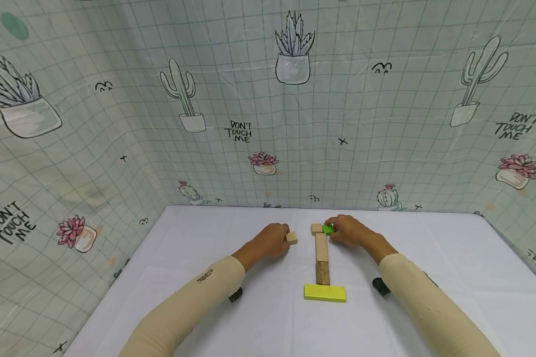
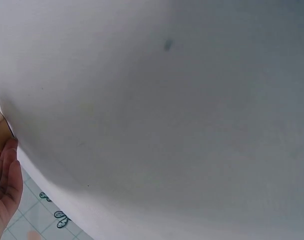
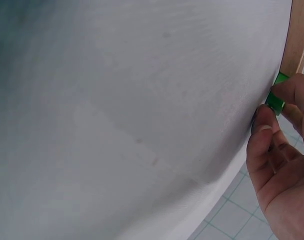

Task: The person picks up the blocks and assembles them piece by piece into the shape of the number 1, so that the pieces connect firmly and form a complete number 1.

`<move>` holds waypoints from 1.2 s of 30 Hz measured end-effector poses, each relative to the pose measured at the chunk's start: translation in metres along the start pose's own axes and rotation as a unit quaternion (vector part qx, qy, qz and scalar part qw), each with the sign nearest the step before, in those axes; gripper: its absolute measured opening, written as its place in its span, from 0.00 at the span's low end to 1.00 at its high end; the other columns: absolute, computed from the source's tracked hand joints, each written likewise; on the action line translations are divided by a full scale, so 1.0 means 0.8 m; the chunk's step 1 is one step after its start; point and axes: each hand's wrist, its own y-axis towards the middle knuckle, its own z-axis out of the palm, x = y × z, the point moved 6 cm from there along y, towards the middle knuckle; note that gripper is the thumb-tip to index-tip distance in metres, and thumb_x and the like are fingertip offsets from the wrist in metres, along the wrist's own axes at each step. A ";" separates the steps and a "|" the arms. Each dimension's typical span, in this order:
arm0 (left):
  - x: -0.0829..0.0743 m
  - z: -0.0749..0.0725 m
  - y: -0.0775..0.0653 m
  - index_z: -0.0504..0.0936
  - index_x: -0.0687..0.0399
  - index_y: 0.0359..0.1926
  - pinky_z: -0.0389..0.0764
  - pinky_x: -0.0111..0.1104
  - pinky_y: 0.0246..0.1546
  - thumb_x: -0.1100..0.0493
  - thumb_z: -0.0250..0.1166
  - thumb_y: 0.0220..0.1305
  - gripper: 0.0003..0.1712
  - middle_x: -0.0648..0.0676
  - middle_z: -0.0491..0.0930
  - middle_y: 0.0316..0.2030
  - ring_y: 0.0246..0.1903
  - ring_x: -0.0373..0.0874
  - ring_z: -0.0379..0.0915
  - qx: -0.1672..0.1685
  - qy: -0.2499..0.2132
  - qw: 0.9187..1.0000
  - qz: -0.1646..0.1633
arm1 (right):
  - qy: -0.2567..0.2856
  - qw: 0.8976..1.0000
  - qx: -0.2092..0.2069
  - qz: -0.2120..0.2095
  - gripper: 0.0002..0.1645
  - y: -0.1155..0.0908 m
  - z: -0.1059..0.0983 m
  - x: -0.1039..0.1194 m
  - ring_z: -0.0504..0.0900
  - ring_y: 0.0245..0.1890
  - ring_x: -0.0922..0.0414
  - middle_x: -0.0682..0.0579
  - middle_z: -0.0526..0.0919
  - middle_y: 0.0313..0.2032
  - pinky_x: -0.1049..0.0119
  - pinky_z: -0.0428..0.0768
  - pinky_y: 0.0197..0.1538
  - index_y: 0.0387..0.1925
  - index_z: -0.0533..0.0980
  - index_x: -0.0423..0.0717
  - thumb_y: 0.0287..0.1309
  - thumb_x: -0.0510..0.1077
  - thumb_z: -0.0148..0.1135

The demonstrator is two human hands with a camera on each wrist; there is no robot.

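In the head view, the left hand (image 1: 274, 240) pinches a small plain wooden block (image 1: 292, 237) left of a row of blocks. The left wrist view shows that block (image 2: 2, 134) between fingers at the frame's edge. With thumb and fingers, the right hand (image 1: 349, 230) grips a green block (image 1: 328, 229), which sits beside a small wooden cube (image 1: 316, 228). Below these two lies a long pale wooden block (image 1: 322, 247), then a darker brown block (image 1: 322, 272). A yellow block (image 1: 325, 293) lies crosswise at the near end. In the right wrist view the green block (image 3: 276, 95) is partly covered by fingers.
A white cloth (image 1: 268, 322) covers the table. Behind and left of it hangs a grid-patterned curtain (image 1: 214, 163) with printed cacti. Dark objects (image 1: 235, 295) show by both forearms, partly hidden by the sleeves.
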 end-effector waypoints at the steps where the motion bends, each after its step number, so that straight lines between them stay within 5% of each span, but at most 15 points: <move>1: 0.000 0.000 0.001 0.80 0.65 0.53 0.78 0.28 0.37 0.61 0.64 0.67 0.16 0.54 0.84 0.39 0.33 0.37 0.74 -0.001 0.002 1.000 0.000 | 0.001 1.000 0.000 0.003 0.26 0.000 0.000 0.000 0.77 0.40 0.52 0.43 0.82 0.43 0.52 0.79 0.50 0.58 0.77 0.38 0.58 0.38 0.68; 11: -0.003 0.001 0.005 0.79 0.65 0.54 0.81 0.30 0.41 0.62 0.63 0.68 0.17 0.56 0.85 0.42 0.37 0.40 0.79 0.001 0.007 1.000 -0.009 | 0.001 1.000 0.001 0.007 0.26 0.000 0.002 -0.001 0.77 0.39 0.53 0.43 0.82 0.43 0.53 0.80 0.49 0.59 0.77 0.38 0.58 0.38 0.68; 36: -0.007 0.003 0.009 0.81 0.65 0.51 0.78 0.29 0.35 0.59 0.63 0.69 0.15 0.54 0.83 0.37 0.31 0.38 0.72 0.000 -0.003 1.000 -0.018 | 0.006 1.000 0.004 0.008 0.26 0.003 0.002 -0.004 0.78 0.42 0.52 0.43 0.82 0.45 0.51 0.80 0.52 0.59 0.77 0.38 0.58 0.38 0.67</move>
